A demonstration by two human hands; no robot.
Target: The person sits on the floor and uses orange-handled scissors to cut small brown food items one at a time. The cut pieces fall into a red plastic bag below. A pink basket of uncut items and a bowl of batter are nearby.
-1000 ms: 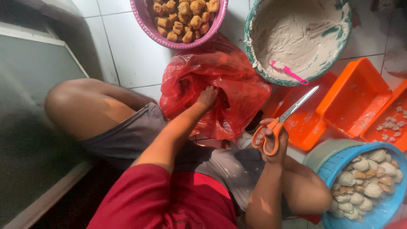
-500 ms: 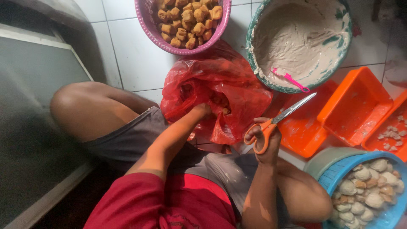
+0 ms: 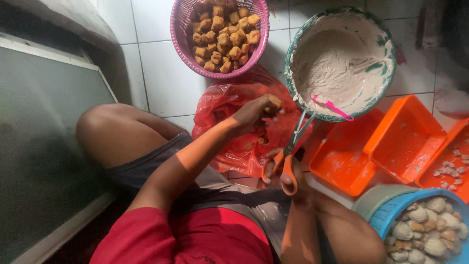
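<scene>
Knee (image 3: 115,134) on the far left, bare and bent over the white tiled floor (image 3: 156,78), and beside it the dark grey shorts and red shirt of the person seated low. Moving right, the left hand (image 3: 254,115) is lifted above the crumpled red plastic bag (image 3: 229,137), fingers pinched shut around a small golden-brown fried tofu cube (image 3: 273,103) at their tips. Above that, a pink woven plastic basket (image 3: 181,44) sits heaped with more of the same fried cubes.

Right of the cube, just below it, come the orange-handled scissors (image 3: 288,156): the right hand (image 3: 288,178) has its fingers through the loops, closed on the handles, and the blades look parted. Their long axis runs up and slightly right, tips ending near the rim of the green-and-white bowl of pale grey paste (image 3: 342,58). So the cube lies up and a touch left of the blade tips, near but not touching, with the left hand the only one on it.

A pink plastic spatula (image 3: 332,107) leans on that bowl's near rim. Further right, empty orange rectangular plastic trays (image 3: 400,142) overlap, and at the bottom corner a blue plastic basket (image 3: 386,220) holds pale filled pieces.
</scene>
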